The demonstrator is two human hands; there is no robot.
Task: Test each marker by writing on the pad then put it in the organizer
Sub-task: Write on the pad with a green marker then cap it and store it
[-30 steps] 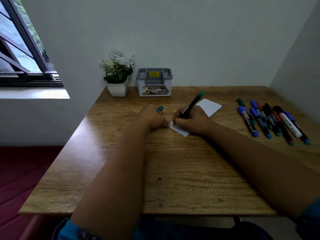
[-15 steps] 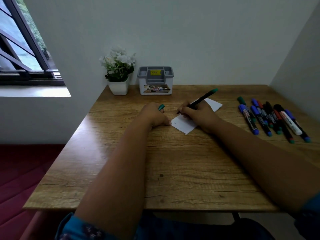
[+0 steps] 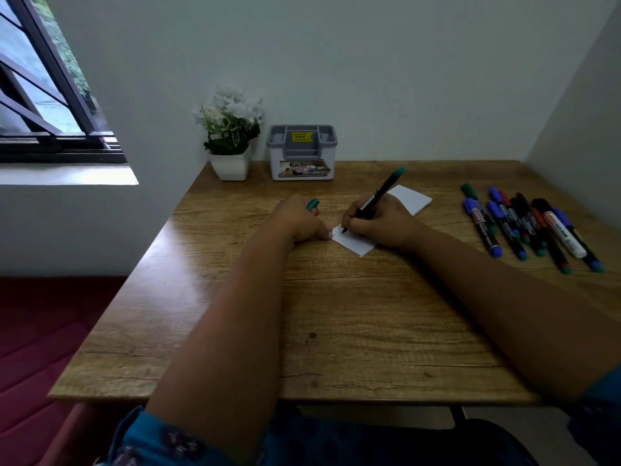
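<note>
Nearest us, our two bare forearms reach out over the wooden table (image 3: 336, 331), its grain rough-looking and streaked. Our left hand (image 3: 299, 220) is curled round a green marker cap (image 3: 313, 204), its fingertips resting against the near corner of the white notepad (image 3: 356, 243). Our right hand (image 3: 379, 222) grips a black-barrelled green marker (image 3: 376, 198) in a writing pinch, tip down on the pad where a faint scribble shows. We judge the pad, small, light and thin, could skid or twist under the stroke if the left fingers lift, and the uncapped tip could stain the wood if it runs off the paper's edge. The little round cap might slip from the fist and roll. To the right, well apart, lie the remaining markers (image 3: 531, 227), slim glossy cylinders with blue, green and red caps, packed side by side, so a careless reach could scatter them. Farther back against the wall stands the plastic organizer (image 3: 301, 153), white box with grey compartmented top, no markers visible in it, beside a white flower pot (image 3: 231, 166).
</note>
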